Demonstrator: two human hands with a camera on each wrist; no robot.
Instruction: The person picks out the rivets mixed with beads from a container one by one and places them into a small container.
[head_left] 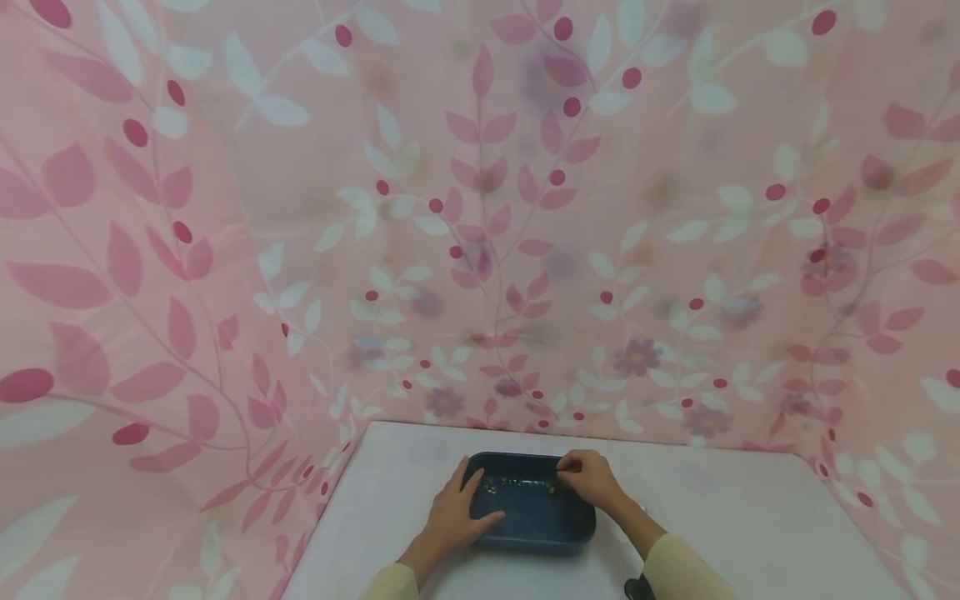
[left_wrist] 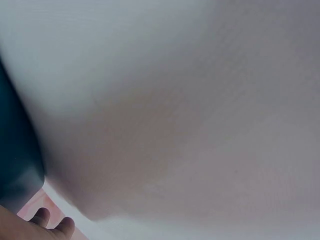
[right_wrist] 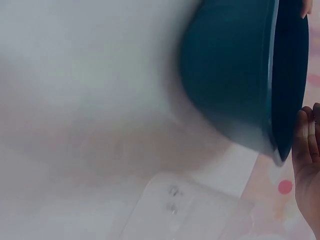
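Observation:
A dark blue rectangular basin [head_left: 532, 533] stands on the white table. Along its far inner side lie several tiny shiny, bead-like bits [head_left: 512, 482], some yellow-green; their exact kind is too small to tell. My left hand [head_left: 452, 512] rests over the basin's left rim, fingers spread and thumb reaching inside. At the far right corner, my right hand [head_left: 591, 477] has its fingers bent and fingertips together over the rim, seeming to pinch something tiny that I cannot make out. In the right wrist view, the right hand [right_wrist: 307, 150] shows beside the basin's rim.
A clear plastic piece [right_wrist: 175, 205] with two small shiny spots lies on the white table [head_left: 720, 517] beside the basin. Near the right sleeve is a partly hidden black object [head_left: 637, 588]. Pink leaf-patterned cloth [head_left: 480, 250] surrounds the table at the back and sides.

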